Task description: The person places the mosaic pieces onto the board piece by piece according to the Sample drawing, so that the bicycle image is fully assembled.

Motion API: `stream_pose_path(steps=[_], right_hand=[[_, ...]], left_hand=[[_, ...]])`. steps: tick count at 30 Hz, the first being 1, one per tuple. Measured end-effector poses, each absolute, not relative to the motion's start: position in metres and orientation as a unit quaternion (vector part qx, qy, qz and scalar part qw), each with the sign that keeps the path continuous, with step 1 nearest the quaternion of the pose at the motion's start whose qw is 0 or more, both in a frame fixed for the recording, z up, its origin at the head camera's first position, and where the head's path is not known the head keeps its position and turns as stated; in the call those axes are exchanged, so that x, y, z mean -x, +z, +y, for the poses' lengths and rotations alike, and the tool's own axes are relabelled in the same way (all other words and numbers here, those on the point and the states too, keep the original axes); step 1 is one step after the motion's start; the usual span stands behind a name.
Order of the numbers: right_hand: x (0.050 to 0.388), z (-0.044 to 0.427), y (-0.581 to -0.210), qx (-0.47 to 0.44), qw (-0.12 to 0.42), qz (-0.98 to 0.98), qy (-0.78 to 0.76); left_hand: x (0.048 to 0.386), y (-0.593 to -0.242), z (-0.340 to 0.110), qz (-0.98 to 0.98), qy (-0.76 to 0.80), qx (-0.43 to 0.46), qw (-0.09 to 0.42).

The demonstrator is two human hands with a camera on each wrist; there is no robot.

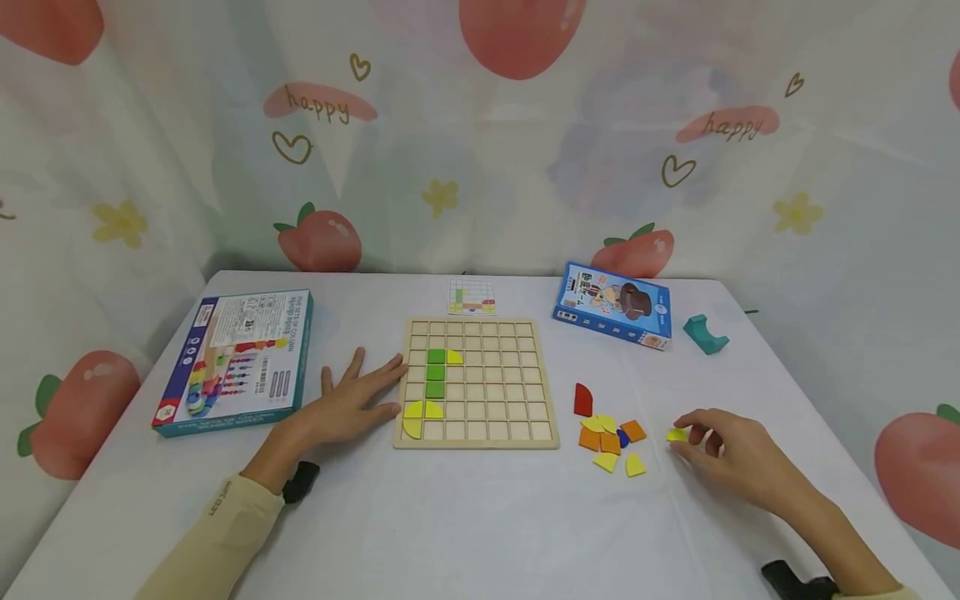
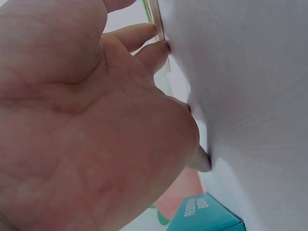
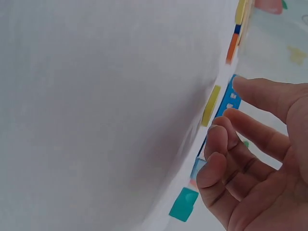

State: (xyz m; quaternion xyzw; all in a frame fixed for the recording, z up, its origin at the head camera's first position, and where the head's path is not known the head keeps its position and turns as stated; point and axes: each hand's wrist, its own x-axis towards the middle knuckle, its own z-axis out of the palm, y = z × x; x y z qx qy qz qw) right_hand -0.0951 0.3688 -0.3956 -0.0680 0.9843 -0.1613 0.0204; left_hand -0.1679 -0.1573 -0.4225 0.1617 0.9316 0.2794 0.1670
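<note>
My left hand (image 1: 343, 407) lies with spread fingers at the left edge of a wooden grid board (image 1: 480, 443), touching its frame. Green squares (image 1: 436, 372) form a column in the board's cells. One yellow quarter-round piece (image 1: 454, 357) sits beside the top square, and several more yellow pieces (image 1: 412, 429) are at lower left. On the right, a yellow piece (image 1: 677, 435) lies on the cloth at the fingertips of my right hand (image 1: 738, 454). The right wrist view shows thumb and index finger apart, with the yellow piece (image 3: 211, 106) just beyond them.
Loose yellow, orange and blue pieces (image 1: 611, 443) and a red quarter-round (image 1: 582, 400) lie right of the board. A pattern card (image 1: 472, 297) is behind it. A blue box (image 1: 613, 306) and teal block (image 1: 705, 335) stand back right; a larger box (image 1: 240, 358) lies left.
</note>
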Motion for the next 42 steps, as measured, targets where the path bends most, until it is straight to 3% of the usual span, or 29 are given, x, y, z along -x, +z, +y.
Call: stream_pose_path(steps=[12, 42], right_hand=[[0.101, 0.389, -0.401, 0.062, 0.037, 0.986, -0.15], [0.097, 0.374, -0.399, 0.082, 0.044, 0.985, -0.148]], left_hand=[[0.169, -0.423, -0.157, 0.932, 0.277, -0.166, 0.166], [0.169, -0.424, -0.158, 0.93, 0.281, -0.163, 0.169]])
